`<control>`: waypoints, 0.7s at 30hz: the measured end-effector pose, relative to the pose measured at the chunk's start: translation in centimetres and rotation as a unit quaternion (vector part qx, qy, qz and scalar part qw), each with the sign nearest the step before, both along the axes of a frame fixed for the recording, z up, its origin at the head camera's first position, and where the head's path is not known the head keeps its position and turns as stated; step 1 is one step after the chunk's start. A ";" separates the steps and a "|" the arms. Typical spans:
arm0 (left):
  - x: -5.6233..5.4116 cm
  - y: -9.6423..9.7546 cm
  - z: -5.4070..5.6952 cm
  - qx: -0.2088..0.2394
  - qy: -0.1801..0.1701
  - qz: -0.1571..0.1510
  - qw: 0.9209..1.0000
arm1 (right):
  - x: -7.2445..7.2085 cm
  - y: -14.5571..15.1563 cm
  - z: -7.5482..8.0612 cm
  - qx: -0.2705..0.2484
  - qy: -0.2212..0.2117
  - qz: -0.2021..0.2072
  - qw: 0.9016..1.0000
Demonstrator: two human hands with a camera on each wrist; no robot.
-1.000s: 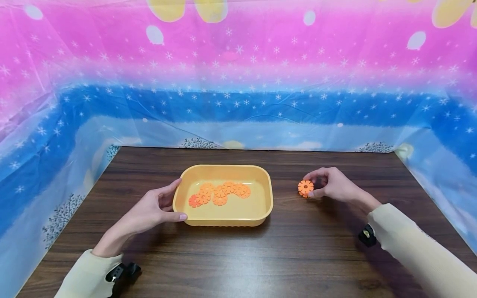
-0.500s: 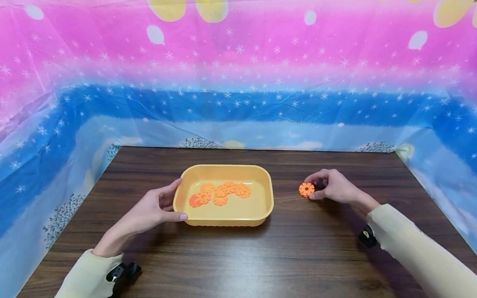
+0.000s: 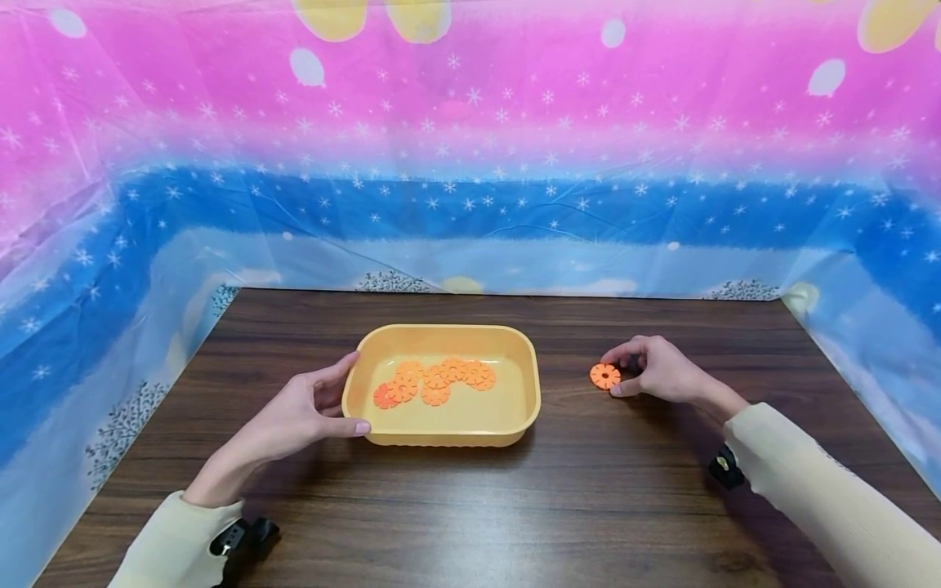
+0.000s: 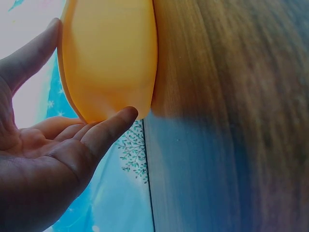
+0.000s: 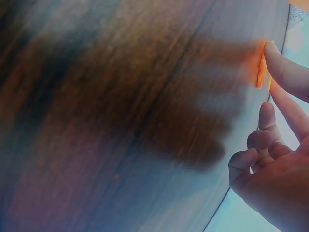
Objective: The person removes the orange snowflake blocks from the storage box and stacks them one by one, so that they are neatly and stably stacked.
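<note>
Two hands (image 3: 296, 414) (image 3: 666, 371): left grips yellow tray (image 3: 510, 407), right pinches orange disc (image 3: 599, 379).

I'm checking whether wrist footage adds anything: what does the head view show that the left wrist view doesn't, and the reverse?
Only the head view: the right hand, the orange disc it pinches, and the notched discs lying in the yellow tray.

Only the left wrist view: the left hand's palm and the tray's outer end wall beside it.

Both: the left hand gripping the tray, the brown table, and the patterned cloth.
</note>
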State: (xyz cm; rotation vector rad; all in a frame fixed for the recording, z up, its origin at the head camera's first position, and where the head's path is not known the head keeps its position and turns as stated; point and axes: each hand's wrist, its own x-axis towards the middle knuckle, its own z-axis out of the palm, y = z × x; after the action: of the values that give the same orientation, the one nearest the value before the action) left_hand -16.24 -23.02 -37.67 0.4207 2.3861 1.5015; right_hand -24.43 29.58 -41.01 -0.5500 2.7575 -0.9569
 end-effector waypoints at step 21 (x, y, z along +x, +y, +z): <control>-0.1 0.0 -0.1 -0.006 0.000 0.004 1.000 | -0.2 0.0 0.0 -0.009 -0.006 0.023 1.000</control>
State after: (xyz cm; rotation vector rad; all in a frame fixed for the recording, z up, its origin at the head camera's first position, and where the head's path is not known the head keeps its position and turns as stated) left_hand -16.33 -23.00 -37.79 0.4097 2.3987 1.4902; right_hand -24.64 29.63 -40.98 -0.6058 2.7151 -0.9732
